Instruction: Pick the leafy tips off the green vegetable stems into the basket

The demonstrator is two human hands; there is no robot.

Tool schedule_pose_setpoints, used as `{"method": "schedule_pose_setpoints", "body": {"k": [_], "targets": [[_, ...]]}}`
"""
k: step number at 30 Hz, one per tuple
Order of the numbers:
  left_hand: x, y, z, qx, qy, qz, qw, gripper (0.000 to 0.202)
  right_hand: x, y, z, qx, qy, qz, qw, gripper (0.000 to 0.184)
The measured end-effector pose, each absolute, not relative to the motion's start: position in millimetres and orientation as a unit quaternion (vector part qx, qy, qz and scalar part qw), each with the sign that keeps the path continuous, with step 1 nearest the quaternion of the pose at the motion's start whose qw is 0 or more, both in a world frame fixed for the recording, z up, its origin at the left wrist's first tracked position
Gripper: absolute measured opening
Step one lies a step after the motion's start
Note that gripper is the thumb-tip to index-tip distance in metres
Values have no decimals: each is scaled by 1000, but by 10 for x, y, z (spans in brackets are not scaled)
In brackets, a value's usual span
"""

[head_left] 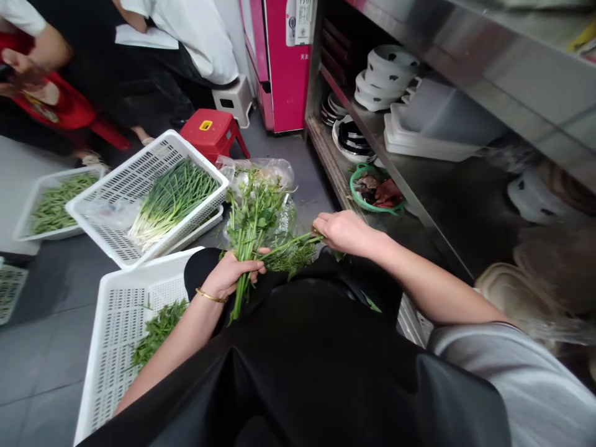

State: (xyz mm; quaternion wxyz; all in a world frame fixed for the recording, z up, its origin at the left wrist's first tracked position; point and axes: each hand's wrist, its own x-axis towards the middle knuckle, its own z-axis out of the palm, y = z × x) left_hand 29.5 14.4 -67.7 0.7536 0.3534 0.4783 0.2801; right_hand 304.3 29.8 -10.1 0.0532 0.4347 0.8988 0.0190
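Note:
My left hand (231, 273) is closed around the stems of a bunch of leafy green herbs (254, 214) held upright over my lap. My right hand (342, 231) pinches one green herb stem (293, 243) that runs from the bunch toward the right. A gold bracelet (210, 296) sits on my left wrist. A black apron (298, 360) covers my lap below both hands. More loose herbs lie in a clear plastic bag (270, 171) on the floor just beyond the bunch.
A white basket (121, 310) at my left knee holds picked greens. Another white basket (153, 155) holds long green stalks, and a third (46, 183) holds green beans. A red stool (212, 131) and other people sit beyond. Steel shelves (410, 167) with plates stand at right.

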Motion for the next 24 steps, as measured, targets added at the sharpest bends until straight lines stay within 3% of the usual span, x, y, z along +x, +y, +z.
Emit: {"method": "schedule_pose_setpoints", "body": {"k": [7,12,14,18,20,22,24], "targets": [[304,168,-723,363,463,341,733,24,3075,223,-131,459,886,-18,71,23],[303,167,-685,395,477,339,708,20,2999,190,-228,376,906,-187,54,9],[256,156,-691,401,478,340,704,19,3047,166,-309,379,877,-291,-52,8],[142,137,-746,395,502,357,681,20,3307,136,-354,472,674,-424,-377,14],[138,139,-772,412,527,353,655,20,3375,139,-286,477,624,-437,-438,16],[197,150,-778,442,544,336,630,20,3297,153,-201,457,678,-419,-394,16],[306,163,-764,470,543,319,618,19,3082,182,-158,443,775,-352,-280,12]]}}
